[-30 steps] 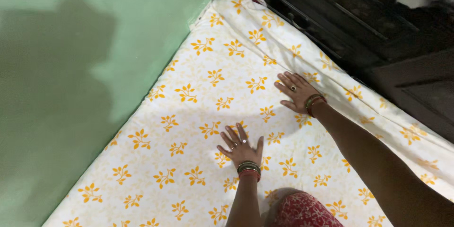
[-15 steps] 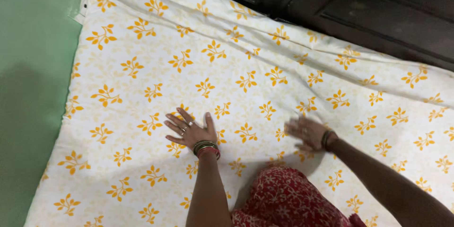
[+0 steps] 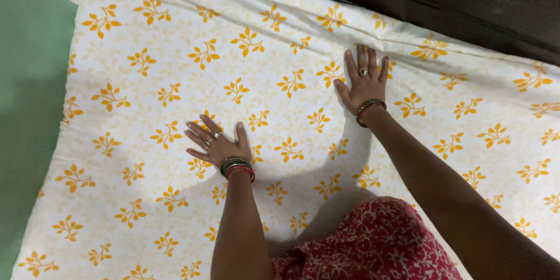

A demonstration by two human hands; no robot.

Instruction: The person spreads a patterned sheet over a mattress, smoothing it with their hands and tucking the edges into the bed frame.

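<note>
A white bedsheet printed with orange leaf sprigs lies spread flat under both hands. My left hand rests palm down on it with fingers spread, rings on two fingers and several bangles at the wrist. My right hand lies flat farther away, near the sheet's far edge, fingers apart, a ring on one finger and bangles at the wrist. Neither hand grips anything. A red patterned garment covers my knee at the bottom.
A green wall runs along the sheet's left edge. Dark wooden furniture stands beyond the sheet's far edge at the top right. A few soft creases cross the sheet near that far edge.
My right hand has slid away from me across the sheet toward the far edge. My left hand has stayed flat in about the same spot. The view has shifted slightly.
</note>
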